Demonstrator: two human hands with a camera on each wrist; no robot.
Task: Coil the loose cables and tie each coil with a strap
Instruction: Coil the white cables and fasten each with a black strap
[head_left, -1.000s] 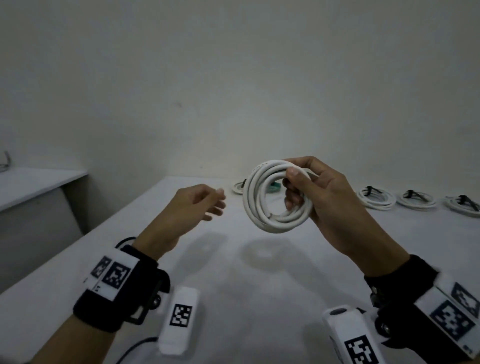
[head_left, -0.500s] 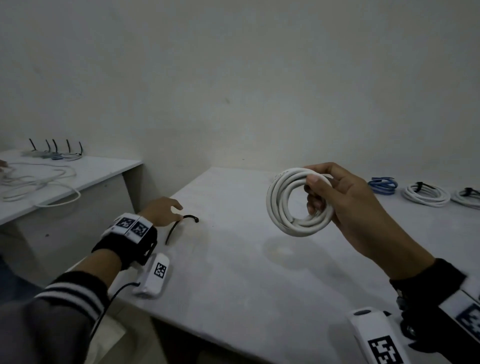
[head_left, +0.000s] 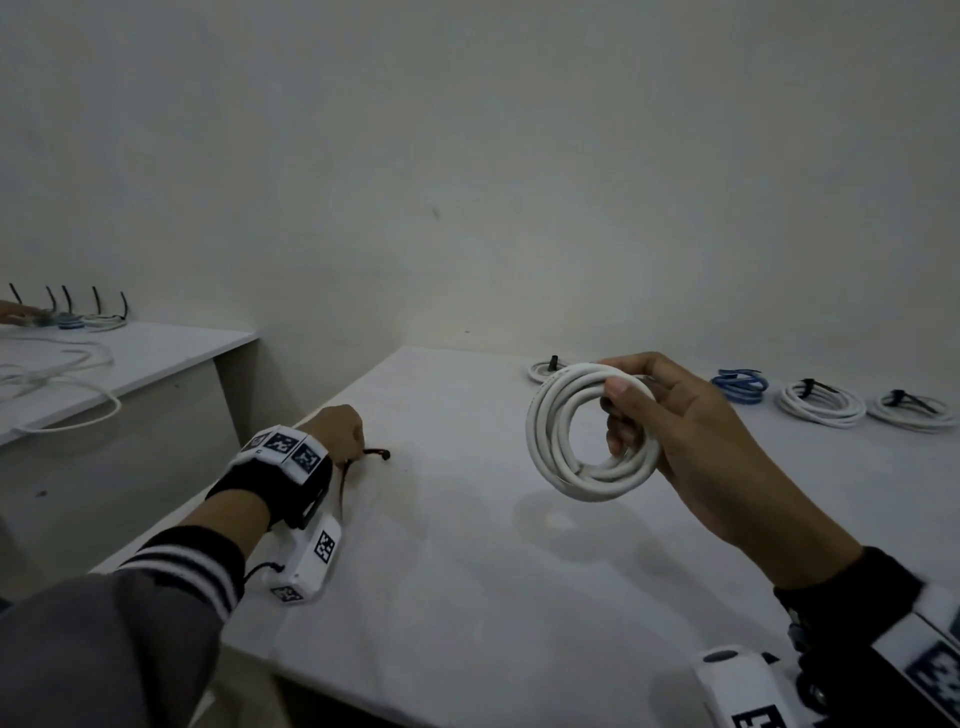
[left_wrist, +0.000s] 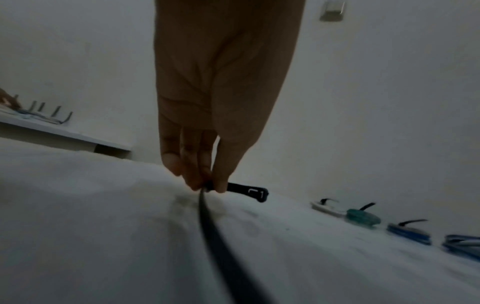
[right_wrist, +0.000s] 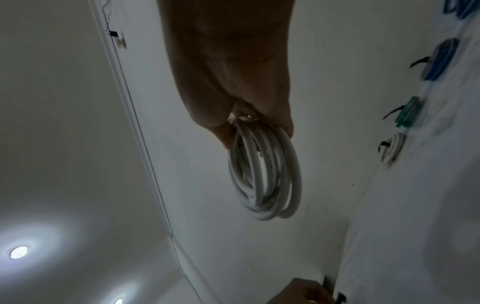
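White laminate covers the table (head_left: 467, 571), whose left edge runs from about 7 o'clock up to 12 o'clock in the head view, with a gap between it and a lower side table (head_left: 156, 353) at 9 o'clock. The middle of the table is bare between the two hands; its far edge meets the wall.

The left hand (head_left: 337, 426) sits at the table's left edge, fingers and thumb pressed together on a black strap (left_wrist: 246, 190). In the left wrist view the fingertips (left_wrist: 192, 181) pinch the strap near its buckled head, and the tail runs back along the table toward the camera.

The right hand (head_left: 691, 431) holds a white cable coil (head_left: 576, 431) in the air above the table, at about 3 o'clock from the left hand. Thumb and curled fingers clamp one side of the coil, which stands roughly upright in several round loops with no strap on it.

Along the far edge, from 12 to 3 o'clock, lie tied coils: a small white coil (head_left: 543, 370), a blue coil (head_left: 740, 387) and two larger white coils (head_left: 821, 405). On the side table lie loose white cables (head_left: 62, 384) and more strapped coils (head_left: 78, 319).
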